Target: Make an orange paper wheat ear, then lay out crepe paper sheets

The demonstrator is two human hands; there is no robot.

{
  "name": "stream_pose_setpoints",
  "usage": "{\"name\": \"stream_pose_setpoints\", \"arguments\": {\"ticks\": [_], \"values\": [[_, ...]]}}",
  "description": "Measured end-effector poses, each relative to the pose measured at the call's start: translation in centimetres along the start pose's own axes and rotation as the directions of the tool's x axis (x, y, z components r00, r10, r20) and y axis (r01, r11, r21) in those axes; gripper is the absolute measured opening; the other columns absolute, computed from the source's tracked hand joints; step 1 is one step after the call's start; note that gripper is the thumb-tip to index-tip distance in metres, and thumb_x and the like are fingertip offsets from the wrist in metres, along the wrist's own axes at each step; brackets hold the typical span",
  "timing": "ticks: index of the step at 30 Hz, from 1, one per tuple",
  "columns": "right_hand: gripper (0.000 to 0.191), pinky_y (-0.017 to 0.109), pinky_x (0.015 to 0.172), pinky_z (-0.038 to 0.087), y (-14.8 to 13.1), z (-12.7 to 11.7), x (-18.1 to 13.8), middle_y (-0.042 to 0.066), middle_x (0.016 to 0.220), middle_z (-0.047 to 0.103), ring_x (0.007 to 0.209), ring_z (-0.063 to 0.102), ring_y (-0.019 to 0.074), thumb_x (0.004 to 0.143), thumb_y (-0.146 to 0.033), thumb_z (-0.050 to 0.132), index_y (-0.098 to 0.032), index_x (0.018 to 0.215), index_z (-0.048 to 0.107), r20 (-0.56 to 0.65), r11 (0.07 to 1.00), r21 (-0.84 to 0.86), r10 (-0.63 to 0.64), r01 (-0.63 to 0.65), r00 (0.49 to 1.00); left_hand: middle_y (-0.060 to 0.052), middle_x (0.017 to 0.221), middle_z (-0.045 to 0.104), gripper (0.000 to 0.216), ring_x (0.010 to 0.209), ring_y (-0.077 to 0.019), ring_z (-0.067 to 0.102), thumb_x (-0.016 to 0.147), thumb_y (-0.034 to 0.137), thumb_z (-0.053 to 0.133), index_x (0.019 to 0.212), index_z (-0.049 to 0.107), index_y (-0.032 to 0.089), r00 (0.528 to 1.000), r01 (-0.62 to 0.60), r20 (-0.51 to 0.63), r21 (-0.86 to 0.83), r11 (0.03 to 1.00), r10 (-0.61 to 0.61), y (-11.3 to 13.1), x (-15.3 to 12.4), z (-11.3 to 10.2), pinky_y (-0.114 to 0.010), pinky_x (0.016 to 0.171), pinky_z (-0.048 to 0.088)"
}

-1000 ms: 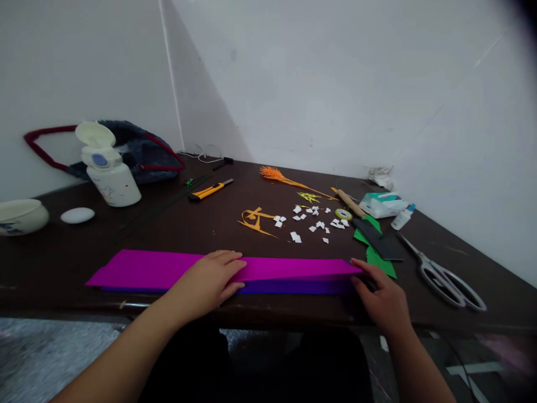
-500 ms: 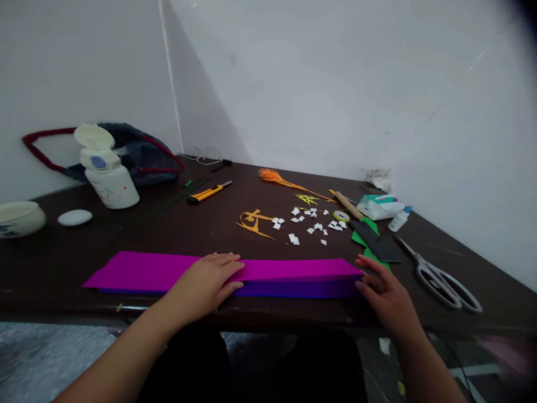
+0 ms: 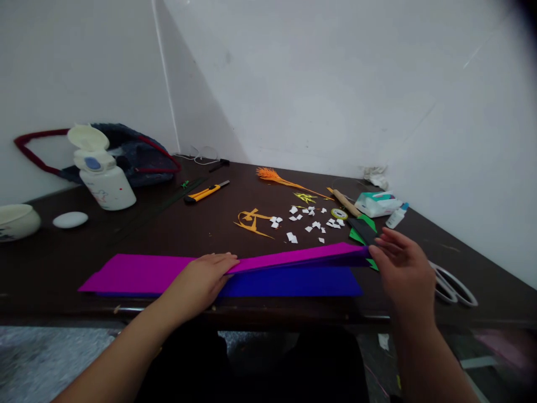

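Note:
A long magenta paper strip (image 3: 138, 271) lies along the front of the table, over a blue paper strip (image 3: 293, 282). My left hand (image 3: 207, 274) rests flat on the magenta strip near its middle, fingers stretched out and the thumb mostly hidden. At the right end, my right hand (image 3: 400, 260) pinches the magenta strip's corner between thumb and fingers. That end is raised off the blue strip, and its darker purple underside shows in the gap. Partly behind my right hand are scissors (image 3: 457, 285) with pale handles.
White paper bits (image 3: 292, 237), a tape roll (image 3: 339, 214) and an orange tassel-like piece (image 3: 268, 174) lie beyond the strips. Further left are a yellow cutter knife (image 3: 207, 193), a bottle (image 3: 109, 187) and a bowl (image 3: 19, 223). A glue bottle (image 3: 396, 216) stands right.
My right hand has moved up and slightly right, lifting the magenta strip's right end away from the blue strip. My left hand has stayed nearly in place.

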State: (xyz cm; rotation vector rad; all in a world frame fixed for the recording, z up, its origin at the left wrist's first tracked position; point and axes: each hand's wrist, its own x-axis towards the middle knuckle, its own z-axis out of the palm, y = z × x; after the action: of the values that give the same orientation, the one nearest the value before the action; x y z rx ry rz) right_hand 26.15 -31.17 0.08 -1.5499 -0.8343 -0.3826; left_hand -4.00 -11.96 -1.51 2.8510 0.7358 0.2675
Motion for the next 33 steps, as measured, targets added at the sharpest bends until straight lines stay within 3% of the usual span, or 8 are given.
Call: {"name": "stream_pose_setpoints", "arguments": {"ticks": [2, 5, 7, 12, 17, 23, 29, 33], "values": [[0.027, 0.050, 0.086, 0.046, -0.7, -0.1, -2.0, 0.008, 0.096, 0.062, 0.094, 0.058, 0.0266, 0.075, -0.021, 0.066, -0.022, 0.102, 0.063, -0.007, 0.918, -0.229, -0.333, 0.323, 0.943, -0.011, 0.128, 0.057, 0.041, 0.116, -0.0239, 0.053, 0.086, 0.018, 0.039, 0.124, 0.054, 0.015, 1.000, 0.016, 0.007, 0.015, 1.000, -0.016, 0.1, 0.1, -0.2, -0.041, 0.098, 0.041], [0.023, 0.043, 0.081, 0.052, -1.4, 0.5, -5.3, 0.007, 0.089, 0.064, 0.086, 0.061, 0.0228, 0.077, -0.011, 0.060, -0.021, 0.098, 0.063, 0.295, 0.767, -0.077, -0.593, 0.637, 0.750, -0.011, 0.126, 0.058, 0.042, 0.114, -0.0242, 0.055, 0.083, 0.014, 0.038, 0.122, 0.056, 0.014, 1.000, 0.012, -0.004, 0.020, 1.000, -0.012, 0.4, 0.1, -0.5, -0.041, 0.097, 0.042], [0.020, 0.043, 0.082, 0.052, -1.7, 1.3, -7.2, 0.007, 0.089, 0.066, 0.087, 0.062, 0.0226, 0.077, -0.012, 0.061, -0.019, 0.096, 0.063, 0.462, 0.731, 0.006, -0.607, 0.682, 0.646, -0.011, 0.124, 0.060, 0.041, 0.111, -0.0237, 0.056, 0.083, 0.013, 0.038, 0.119, 0.057, 0.015, 1.000, -0.004, -0.027, 0.007, 1.000, 0.004, 0.4, 0.2, -0.6, -0.039, 0.095, 0.043], [0.019, 0.038, 0.081, 0.053, -3.0, 3.0, -10.2, 0.007, 0.090, 0.068, 0.088, 0.061, 0.0195, 0.079, -0.009, 0.059, -0.016, 0.096, 0.065, 0.496, 0.726, 0.041, -0.611, 0.687, 0.617, -0.006, 0.115, 0.065, 0.034, 0.104, -0.0213, 0.060, 0.085, 0.016, 0.039, 0.112, 0.059, 0.020, 0.999, -0.019, -0.049, -0.064, 0.998, 0.016, 0.4, 0.3, -0.7, -0.035, 0.090, 0.045], [0.031, 0.037, 0.089, 0.051, -5.4, 4.8, -11.4, 0.009, 0.112, 0.065, 0.105, 0.057, 0.0225, 0.083, -0.016, 0.055, -0.015, 0.113, 0.060, 0.643, 0.712, 0.115, -0.585, 0.693, 0.494, -0.005, 0.113, 0.066, 0.031, 0.102, -0.0207, 0.061, 0.086, 0.018, 0.040, 0.109, 0.061, 0.022, 1.000, 0.001, -0.019, -0.095, 0.996, -0.003, 0.6, 0.7, -1.2, -0.034, 0.088, 0.046], [0.058, 0.050, 0.083, 0.051, -5.7, 6.5, -10.9, 0.013, 0.119, 0.061, 0.102, 0.059, 0.0326, 0.076, -0.043, 0.063, -0.016, 0.127, 0.051, 0.821, 0.757, -0.200, -0.217, 0.622, 0.528, -0.007, 0.119, 0.063, 0.033, 0.107, -0.0210, 0.059, 0.085, 0.019, 0.043, 0.114, 0.060, 0.021, 1.000, -0.023, -0.011, -0.080, 0.997, 0.023, 0.5, 0.5, -1.3, -0.035, 0.092, 0.044], [0.055, 0.055, 0.089, 0.044, -5.4, 6.3, -10.8, 0.011, 0.119, 0.061, 0.105, 0.056, 0.0324, 0.079, -0.049, 0.059, -0.018, 0.123, 0.053, 0.795, 0.774, -0.225, -0.205, 0.592, 0.570, -0.007, 0.128, 0.057, 0.040, 0.118, -0.0216, 0.051, 0.085, 0.018, 0.043, 0.123, 0.054, 0.020, 0.998, -0.033, -0.047, 0.005, 0.999, 0.033, -0.4, 0.6, 0.2, -0.041, 0.100, 0.038], [0.044, 0.057, 0.098, 0.032, -5.1, 5.8, -10.7, 0.007, 0.108, 0.066, 0.105, 0.055, 0.0301, 0.079, -0.047, 0.061, -0.021, 0.115, 0.058, 0.740, 0.780, -0.143, -0.323, 0.609, 0.589, -0.006, 0.133, 0.053, 0.041, 0.124, -0.0239, 0.046, 0.085, 0.017, 0.042, 0.124, 0.054, 0.024, 0.998, -0.005, -0.067, 0.041, 0.999, 0.008, -0.9, 0.7, 0.7, -0.048, 0.102, 0.033]]}}
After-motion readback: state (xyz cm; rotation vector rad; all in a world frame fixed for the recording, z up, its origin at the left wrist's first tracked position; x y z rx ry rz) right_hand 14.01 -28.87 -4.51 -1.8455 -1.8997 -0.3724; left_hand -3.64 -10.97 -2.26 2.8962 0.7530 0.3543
